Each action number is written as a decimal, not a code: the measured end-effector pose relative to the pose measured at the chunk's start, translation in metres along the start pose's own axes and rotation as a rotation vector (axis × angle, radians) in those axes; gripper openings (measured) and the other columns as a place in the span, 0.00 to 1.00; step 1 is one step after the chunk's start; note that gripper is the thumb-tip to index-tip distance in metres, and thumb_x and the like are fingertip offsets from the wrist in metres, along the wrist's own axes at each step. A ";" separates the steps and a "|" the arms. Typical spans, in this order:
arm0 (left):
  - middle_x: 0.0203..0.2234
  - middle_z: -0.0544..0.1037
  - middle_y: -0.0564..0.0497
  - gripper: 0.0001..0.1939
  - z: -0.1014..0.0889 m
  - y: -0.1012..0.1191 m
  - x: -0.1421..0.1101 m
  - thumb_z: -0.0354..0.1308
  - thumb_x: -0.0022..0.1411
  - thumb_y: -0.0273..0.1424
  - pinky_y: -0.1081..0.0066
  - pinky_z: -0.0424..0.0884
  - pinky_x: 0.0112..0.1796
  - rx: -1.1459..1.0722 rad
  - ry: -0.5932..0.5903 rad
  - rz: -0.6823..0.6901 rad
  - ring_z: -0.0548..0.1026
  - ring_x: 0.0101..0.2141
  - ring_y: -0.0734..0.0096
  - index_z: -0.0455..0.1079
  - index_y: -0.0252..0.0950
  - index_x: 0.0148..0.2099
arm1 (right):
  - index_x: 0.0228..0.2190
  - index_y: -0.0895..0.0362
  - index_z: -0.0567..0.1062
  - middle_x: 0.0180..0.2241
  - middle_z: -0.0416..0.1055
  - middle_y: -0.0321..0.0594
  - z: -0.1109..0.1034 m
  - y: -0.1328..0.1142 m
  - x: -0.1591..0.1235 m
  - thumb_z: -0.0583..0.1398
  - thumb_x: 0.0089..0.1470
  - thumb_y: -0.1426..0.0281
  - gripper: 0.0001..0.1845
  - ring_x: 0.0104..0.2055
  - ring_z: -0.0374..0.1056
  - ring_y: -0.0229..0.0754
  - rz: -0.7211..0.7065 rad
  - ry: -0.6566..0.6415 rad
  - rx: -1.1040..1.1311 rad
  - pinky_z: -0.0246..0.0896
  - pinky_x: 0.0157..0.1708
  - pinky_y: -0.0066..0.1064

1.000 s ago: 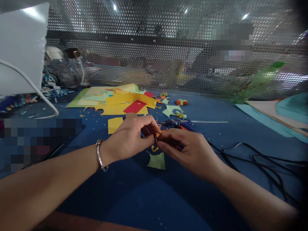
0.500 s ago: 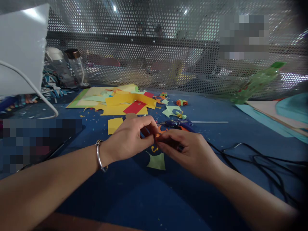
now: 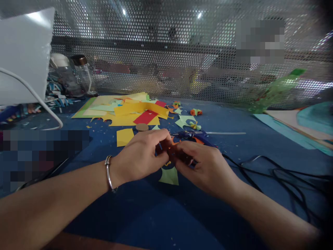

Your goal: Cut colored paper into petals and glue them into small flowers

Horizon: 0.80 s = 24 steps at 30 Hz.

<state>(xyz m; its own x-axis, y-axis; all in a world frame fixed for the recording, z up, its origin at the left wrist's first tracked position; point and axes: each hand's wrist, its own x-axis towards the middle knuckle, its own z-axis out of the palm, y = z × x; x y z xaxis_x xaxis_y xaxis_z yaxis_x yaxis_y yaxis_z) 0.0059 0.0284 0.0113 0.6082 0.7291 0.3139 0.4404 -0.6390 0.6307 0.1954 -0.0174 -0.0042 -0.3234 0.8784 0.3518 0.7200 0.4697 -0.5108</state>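
Observation:
My left hand (image 3: pixel 145 154) and my right hand (image 3: pixel 199 161) meet in the middle of the blue table. Both are closed in a pinch around a small red paper piece (image 3: pixel 170 151), mostly hidden by the fingers and shadow. A pale green paper scrap (image 3: pixel 169 176) with a curved cut lies just below the fingertips, and a tiny yellow paper curl (image 3: pixel 168 163) shows above it. Behind my right hand rests a dark blue glue gun (image 3: pixel 206 139), partly covered, with a clear glue stick (image 3: pixel 226 133) pointing right. A brown disc (image 3: pixel 142 127) lies beyond my left hand.
Yellow paper sheets (image 3: pixel 125 120) and a red strip (image 3: pixel 145 117) are piled at the back. Rolled paper flowers (image 3: pixel 196 112) sit right of them. Black cable (image 3: pixel 273 170) loops at right. A green bottle (image 3: pixel 278 90) leans on the perforated metal screen (image 3: pixel 166 66).
My left hand has shifted slightly right and down, uncovering more of the brown disc. The fingertips of both hands have changed position around the red piece.

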 end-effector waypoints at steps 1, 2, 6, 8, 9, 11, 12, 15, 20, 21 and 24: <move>0.29 0.77 0.54 0.07 0.000 0.001 0.000 0.55 0.56 0.23 0.75 0.67 0.29 0.009 0.005 0.014 0.72 0.29 0.76 0.69 0.37 0.37 | 0.29 0.57 0.74 0.25 0.70 0.36 0.001 0.000 0.000 0.57 0.54 0.74 0.05 0.26 0.65 0.37 0.002 -0.002 0.001 0.59 0.27 0.28; 0.30 0.77 0.54 0.06 0.000 0.002 -0.001 0.55 0.56 0.23 0.75 0.67 0.30 0.015 0.008 0.026 0.72 0.30 0.75 0.69 0.37 0.37 | 0.29 0.57 0.74 0.25 0.70 0.36 0.001 0.000 0.000 0.57 0.54 0.74 0.05 0.27 0.65 0.37 0.003 -0.003 0.003 0.59 0.27 0.28; 0.30 0.76 0.54 0.05 0.000 0.003 -0.001 0.55 0.56 0.23 0.75 0.67 0.30 0.021 0.012 0.040 0.72 0.30 0.75 0.68 0.36 0.36 | 0.30 0.57 0.74 0.26 0.71 0.36 0.002 -0.001 0.001 0.57 0.53 0.74 0.05 0.27 0.65 0.37 0.028 -0.006 0.025 0.59 0.26 0.28; 0.29 0.75 0.55 0.05 0.001 0.003 -0.001 0.55 0.57 0.23 0.75 0.66 0.30 0.027 0.016 0.048 0.72 0.30 0.76 0.67 0.37 0.36 | 0.29 0.57 0.74 0.25 0.71 0.36 0.001 -0.002 0.001 0.58 0.53 0.75 0.05 0.26 0.65 0.36 0.050 -0.002 0.055 0.59 0.26 0.28; 0.29 0.74 0.55 0.05 0.001 0.003 -0.002 0.55 0.56 0.23 0.75 0.66 0.30 0.029 0.020 0.056 0.71 0.30 0.76 0.67 0.37 0.36 | 0.28 0.56 0.73 0.26 0.71 0.36 0.001 -0.002 0.001 0.58 0.53 0.75 0.05 0.26 0.65 0.36 0.060 -0.001 0.077 0.59 0.26 0.27; 0.28 0.74 0.55 0.05 0.001 0.003 -0.002 0.55 0.56 0.23 0.75 0.67 0.31 0.026 0.025 0.072 0.71 0.29 0.76 0.66 0.36 0.36 | 0.27 0.56 0.72 0.26 0.72 0.36 0.001 -0.002 0.001 0.58 0.53 0.75 0.05 0.27 0.66 0.36 0.080 0.001 0.125 0.59 0.26 0.27; 0.28 0.74 0.55 0.05 0.001 0.003 -0.002 0.55 0.56 0.23 0.75 0.67 0.31 0.022 0.024 0.079 0.71 0.29 0.76 0.66 0.36 0.36 | 0.26 0.56 0.71 0.27 0.72 0.36 0.001 -0.003 0.001 0.58 0.53 0.75 0.05 0.27 0.67 0.36 0.087 0.003 0.147 0.60 0.26 0.27; 0.29 0.74 0.55 0.06 0.002 0.003 -0.003 0.55 0.56 0.23 0.75 0.67 0.32 0.006 0.009 0.090 0.72 0.30 0.76 0.66 0.36 0.37 | 0.25 0.56 0.70 0.27 0.74 0.36 0.000 -0.003 0.001 0.58 0.53 0.74 0.06 0.28 0.68 0.36 0.098 0.008 0.168 0.60 0.25 0.26; 0.31 0.75 0.54 0.09 0.001 0.005 -0.004 0.56 0.56 0.23 0.75 0.70 0.32 -0.040 -0.006 0.077 0.73 0.30 0.76 0.67 0.36 0.40 | 0.26 0.57 0.73 0.24 0.72 0.34 -0.002 -0.004 -0.001 0.58 0.54 0.73 0.06 0.25 0.65 0.35 0.096 0.019 0.135 0.58 0.23 0.25; 0.32 0.75 0.53 0.09 0.000 0.005 -0.004 0.56 0.57 0.24 0.74 0.70 0.32 -0.074 -0.025 0.064 0.74 0.30 0.76 0.67 0.36 0.42 | 0.26 0.57 0.74 0.24 0.71 0.34 -0.002 -0.005 -0.001 0.58 0.54 0.72 0.06 0.25 0.65 0.34 0.098 0.023 0.128 0.57 0.23 0.25; 0.35 0.77 0.51 0.10 -0.006 0.004 -0.003 0.57 0.60 0.27 0.73 0.72 0.32 -0.221 -0.131 0.008 0.76 0.31 0.74 0.67 0.36 0.46 | 0.27 0.57 0.74 0.23 0.70 0.33 -0.004 -0.005 -0.001 0.58 0.55 0.72 0.06 0.24 0.63 0.33 0.103 0.025 0.137 0.56 0.23 0.24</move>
<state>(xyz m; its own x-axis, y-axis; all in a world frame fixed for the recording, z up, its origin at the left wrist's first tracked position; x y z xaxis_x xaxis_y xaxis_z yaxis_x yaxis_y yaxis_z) 0.0016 0.0251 0.0175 0.6979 0.6771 0.2334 0.2895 -0.5648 0.7728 0.1942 -0.0210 0.0013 -0.2359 0.9207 0.3108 0.6578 0.3867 -0.6463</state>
